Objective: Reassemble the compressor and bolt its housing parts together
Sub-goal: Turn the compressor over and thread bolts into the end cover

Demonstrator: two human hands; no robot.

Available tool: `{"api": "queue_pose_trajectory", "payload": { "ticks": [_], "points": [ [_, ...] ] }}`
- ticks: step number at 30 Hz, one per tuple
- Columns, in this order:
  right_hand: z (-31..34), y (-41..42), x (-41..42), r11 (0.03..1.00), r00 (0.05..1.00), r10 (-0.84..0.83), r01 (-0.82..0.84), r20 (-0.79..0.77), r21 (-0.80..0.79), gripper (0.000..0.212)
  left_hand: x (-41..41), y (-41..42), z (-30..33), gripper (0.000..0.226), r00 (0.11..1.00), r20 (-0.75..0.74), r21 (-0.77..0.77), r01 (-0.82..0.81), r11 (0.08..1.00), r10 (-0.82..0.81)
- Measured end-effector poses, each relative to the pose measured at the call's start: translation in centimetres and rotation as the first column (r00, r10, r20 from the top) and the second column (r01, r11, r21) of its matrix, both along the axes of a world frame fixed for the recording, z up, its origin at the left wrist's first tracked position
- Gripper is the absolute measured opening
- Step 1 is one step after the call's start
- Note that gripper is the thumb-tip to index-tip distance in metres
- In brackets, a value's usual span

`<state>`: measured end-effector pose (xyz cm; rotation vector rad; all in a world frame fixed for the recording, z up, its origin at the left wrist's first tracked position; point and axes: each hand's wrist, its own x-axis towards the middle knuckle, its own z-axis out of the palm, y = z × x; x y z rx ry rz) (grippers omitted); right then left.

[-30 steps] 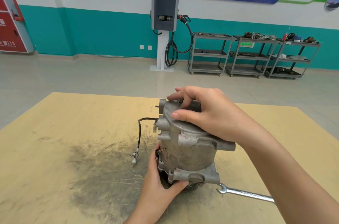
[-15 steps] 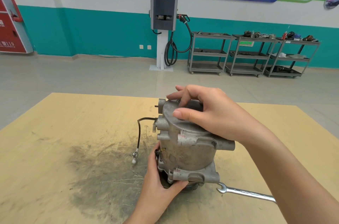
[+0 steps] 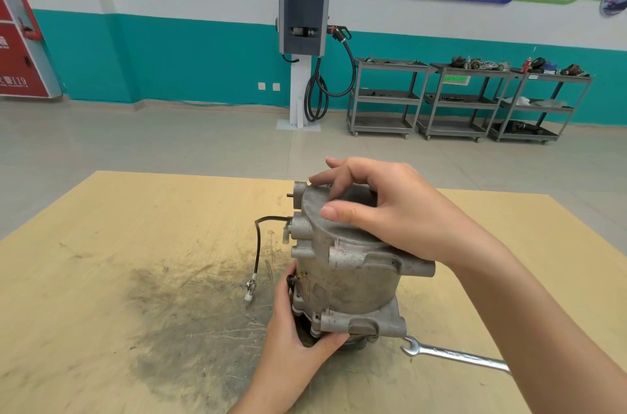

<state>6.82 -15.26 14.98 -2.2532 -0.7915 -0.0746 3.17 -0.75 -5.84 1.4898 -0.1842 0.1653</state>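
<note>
Compressor (image 3: 342, 264) stands on end on the wooden desk (image 3: 101, 277), a bit right of centre, pulley end down, rear housing cover up. Body tilts slightly away from the camera.

Right hand (image 3: 390, 210) sits on top of the rear cover: thumb along the near edge, fingers curled over the far edge, so it is gripping the top of the housing. Cannot tell whether a bolt is under the fingertips.

Left hand (image 3: 298, 339) grasps the bottom end: thumb up the left side of the lower flange, fingers wrapped under the front mounting ear near the pulley. Both hands are on the unit, neither released.

Black lead (image 3: 258, 250) comes off the left side of the housing, loops down, and ends in a small white connector (image 3: 250, 291) lying on the desk just left of the left hand.

Combination wrench (image 3: 451, 354) lies flat on the desk to the right of the compressor base, open end pointing at the lower flange, close but not touching. Its far end goes under the right forearm.

Desk surface shows a dark greasy smear (image 3: 190, 322) left and in front of the compressor.

Background: wall-mounted charging unit (image 3: 303, 13) with a hanging cable, and three grey metal trolleys (image 3: 458, 98) with parts on their shelves along the teal wall.
</note>
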Motion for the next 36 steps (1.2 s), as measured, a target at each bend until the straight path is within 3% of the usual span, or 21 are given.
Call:
{"api": "queue_pose_trajectory", "payload": {
  "ticks": [5, 11, 21, 32, 36],
  "points": [
    [0.2, -0.7, 0.2, 0.998, 0.997, 0.063, -0.064, -0.037, -0.018, 0.009, 0.0, 0.1, 0.0, 0.104, 1.0, 0.006, 0.041, 0.0, 0.999, 0.0],
    [-0.2, -0.1, 0.2, 0.999, 1.0, 0.013, -0.012, 0.022, -0.038, 0.009, -0.2, 0.2, 0.1, 0.104, 1.0, -0.009, 0.075, -0.011, 0.997, 0.012],
    [-0.3, -0.5, 0.2, 0.999, 1.0, 0.022, -0.022, 0.001, 0.045, 0.007, -0.3, 0.3, 0.0, 0.104, 0.999, -0.044, 0.099, -0.018, 0.995, 0.023],
    [-0.1, -0.4, 0.3, 0.999, 0.999, 0.032, -0.031, 0.025, -0.024, 0.004, -0.1, 0.2, -0.3, 0.112, 0.997, -0.071, 0.091, -0.033, 0.995, 0.039],
    [0.1, 0.3, 0.4, 0.999, 0.999, 0.01, -0.007, 0.047, -0.054, 0.024, -0.1, 0.2, 0.0, 0.116, 0.996, -0.077, 0.067, -0.029, 0.997, 0.034]
  ]
}}
